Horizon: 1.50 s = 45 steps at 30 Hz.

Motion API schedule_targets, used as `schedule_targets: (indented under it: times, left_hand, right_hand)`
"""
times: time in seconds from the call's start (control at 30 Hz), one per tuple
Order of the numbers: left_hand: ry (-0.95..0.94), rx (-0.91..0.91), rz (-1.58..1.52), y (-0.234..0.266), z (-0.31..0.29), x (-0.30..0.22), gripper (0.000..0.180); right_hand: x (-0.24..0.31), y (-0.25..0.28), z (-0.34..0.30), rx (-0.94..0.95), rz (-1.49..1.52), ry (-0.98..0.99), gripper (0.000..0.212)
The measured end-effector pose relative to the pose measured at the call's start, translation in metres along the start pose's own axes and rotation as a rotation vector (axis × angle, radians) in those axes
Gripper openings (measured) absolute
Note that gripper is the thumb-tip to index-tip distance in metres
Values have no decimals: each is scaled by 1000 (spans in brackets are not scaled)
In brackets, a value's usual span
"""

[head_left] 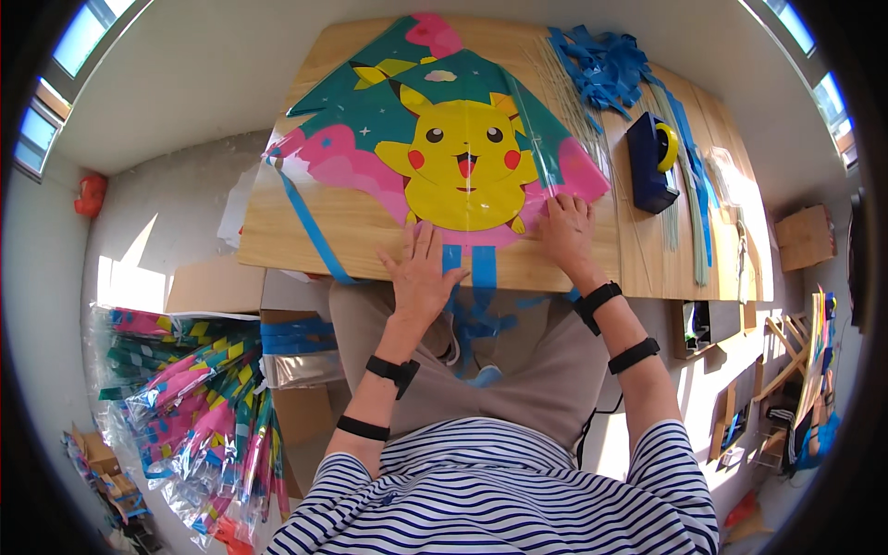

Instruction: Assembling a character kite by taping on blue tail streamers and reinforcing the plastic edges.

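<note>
A flat kite (pixel 467 180) lies spread on the wooden table, green and pink with a large yellow cartoon animal printed on it. My left hand (pixel 419 268) rests on its lower edge, fingers stretched and spread. Farther right, my right hand (pixel 567 231) lies with its fingertips on the kite's pink lower right border, fingers laid out rather than gripping. Between the hands, blue ribbon tails (pixel 484 265) hang from the bottom edge over the table's front. Another blue strip (pixel 310 222) runs down from the kite's left corner.
On the wooden table (pixel 264 227), a dark blue tape dispenser (pixel 652 171) with a yellow roll stands to the right. Thin rods (pixel 566 79) and tangled blue ribbon (pixel 606 69) lie behind it. Down left is a pile of plastic-wrapped kites (pixel 199 398) beside cardboard boxes (pixel 217 285).
</note>
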<state>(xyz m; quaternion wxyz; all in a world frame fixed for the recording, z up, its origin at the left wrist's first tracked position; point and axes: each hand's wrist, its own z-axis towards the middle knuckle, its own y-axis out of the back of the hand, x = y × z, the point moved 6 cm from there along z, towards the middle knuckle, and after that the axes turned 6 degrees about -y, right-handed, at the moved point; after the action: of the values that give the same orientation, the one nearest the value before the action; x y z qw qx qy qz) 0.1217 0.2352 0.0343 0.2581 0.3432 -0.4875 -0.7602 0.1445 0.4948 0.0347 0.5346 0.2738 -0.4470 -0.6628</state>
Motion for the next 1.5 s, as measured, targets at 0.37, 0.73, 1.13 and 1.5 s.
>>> schedule_targets:
  times: [0.37, 0.73, 1.13, 1.5]
  left_hand:
    - [-249, 400, -202, 13, -69, -88, 75]
    - [-145, 273, -241, 20, -64, -47, 56]
    - [-109, 94, -230, 37, -45, -27, 59]
    - [-147, 182, -173, 20, -50, -39, 69]
  right_hand:
    - [49, -7, 42, 331, 240, -244, 38]
    - [71, -51, 64, 303, 231, -274, 13]
    - [58, -50, 76, 428, 306, -408, 26]
    - [75, -76, 121, 254, 251, -417, 14]
